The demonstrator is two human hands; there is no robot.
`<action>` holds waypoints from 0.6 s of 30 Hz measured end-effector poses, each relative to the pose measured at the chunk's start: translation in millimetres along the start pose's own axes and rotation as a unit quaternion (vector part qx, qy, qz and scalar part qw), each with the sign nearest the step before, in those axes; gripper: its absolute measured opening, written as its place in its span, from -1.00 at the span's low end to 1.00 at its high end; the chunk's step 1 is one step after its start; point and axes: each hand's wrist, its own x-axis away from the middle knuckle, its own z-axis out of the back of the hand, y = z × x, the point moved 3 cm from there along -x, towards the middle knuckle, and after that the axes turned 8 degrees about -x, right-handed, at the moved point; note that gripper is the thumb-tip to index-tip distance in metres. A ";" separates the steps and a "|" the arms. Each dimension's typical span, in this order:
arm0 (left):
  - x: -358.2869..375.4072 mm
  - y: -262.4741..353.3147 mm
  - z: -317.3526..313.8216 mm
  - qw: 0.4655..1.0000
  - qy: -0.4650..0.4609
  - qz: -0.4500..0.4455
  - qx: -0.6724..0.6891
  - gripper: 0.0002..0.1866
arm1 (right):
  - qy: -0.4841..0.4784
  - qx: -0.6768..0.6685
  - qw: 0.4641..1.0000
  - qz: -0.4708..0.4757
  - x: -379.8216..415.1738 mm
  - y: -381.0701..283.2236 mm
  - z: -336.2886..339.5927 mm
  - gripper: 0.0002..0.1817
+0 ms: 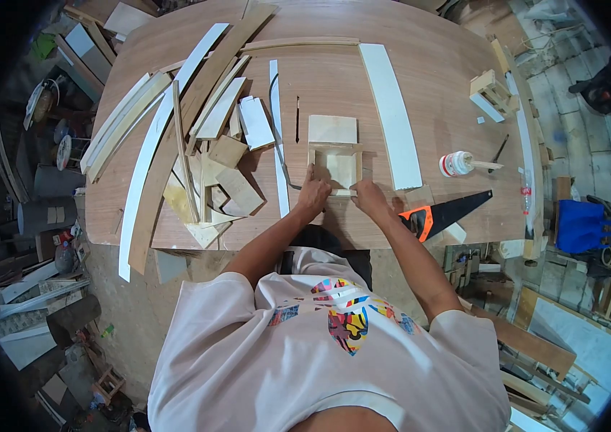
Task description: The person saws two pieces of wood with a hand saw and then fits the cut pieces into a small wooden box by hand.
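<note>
A small open wooden box (337,162) lies on the tabletop in front of me, its walls low and pale. My left hand (311,198) is closed on its near left corner, with one finger stretched along the left wall. At the near right corner, the fingers of my right hand (369,199) are closed round the edge. Between both hands runs a narrow wooden strip (342,192) along the box's near side. A flat wooden piece (333,129) lies against the far side. The undersides of my fingers are hidden.
An orange-and-black handsaw (449,215) lies right of my right hand, near a white glue jar (455,164). A long white board (392,115) lies beyond. Offcuts (228,151) and long strips (168,137) are piled left. A dark pencil-like stick (297,120) lies behind the box.
</note>
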 end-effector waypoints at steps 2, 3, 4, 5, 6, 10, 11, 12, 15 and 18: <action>-0.5 0.8 -2.7 1.000 -0.003 -0.002 -0.001 -0.90 | -0.007 0.002 1.000 -0.007 0.1 -1.6 0.8 -0.78; -0.7 1.7 -4.8 1.000 -0.002 -0.011 -0.029 -0.89 | -0.003 0.003 1.000 -0.013 1.2 -3.0 1.7 -0.78; -0.3 2.3 -7.2 0.998 -0.001 -0.020 -0.055 -0.87 | 0.000 0.004 1.000 -0.019 2.2 -4.7 2.3 -0.78; -0.1 1.8 -4.3 0.998 -0.001 -0.020 -0.056 -0.87 | 0.000 0.004 1.000 -0.019 2.0 -6.6 3.1 -0.78; -0.3 2.2 -1.3 0.997 0.000 -0.027 -0.066 -0.86 | -0.010 0.011 0.999 -0.030 2.0 -7.6 3.6 -0.74; -1.8 4.6 -10.0 0.998 -0.009 -0.023 -0.065 -0.85 | -0.004 0.013 1.000 -0.023 2.4 -10.4 6.4 -0.78; -1.3 4.0 -12.1 0.997 -0.009 -0.023 -0.066 -0.85 | -0.003 0.012 1.000 -0.023 2.4 -8.8 5.1 -0.78; -1.0 3.2 -13.2 0.998 0.005 -0.025 -0.060 -0.87 | -0.002 0.005 1.000 -0.021 2.4 -7.1 4.3 -0.78; -1.0 1.3 -11.1 0.998 0.032 -0.029 -0.048 -0.89 | -0.015 0.002 1.000 -0.026 0.3 -4.2 3.0 -0.73; -1.3 1.0 -9.3 0.999 0.018 -0.030 -0.031 -0.89 | -0.018 0.000 0.999 -0.035 0.5 -1.6 0.2 -0.70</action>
